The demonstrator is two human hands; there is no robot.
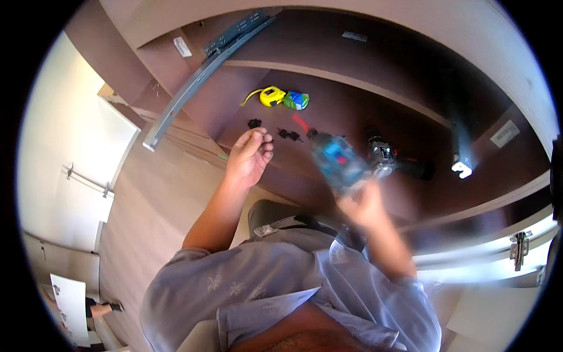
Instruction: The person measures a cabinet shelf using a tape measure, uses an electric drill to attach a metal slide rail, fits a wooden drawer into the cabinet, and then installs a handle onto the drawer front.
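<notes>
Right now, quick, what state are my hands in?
Left hand: closed; whether it pinches something small can't be told.
Right hand: holding a blurred blue item.

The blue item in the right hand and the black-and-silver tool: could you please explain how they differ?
The blue item is held in the right hand; the black-and-silver tool lies on the brown board. The blue item is motion-blurred, while the tool looks sharper.

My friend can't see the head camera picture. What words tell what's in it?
A person's right hand holds a blurry blue thing at a brown cabinet. The left hand, fingers curled, is near small black pieces; a yellow tape measure lies farther in.
</notes>
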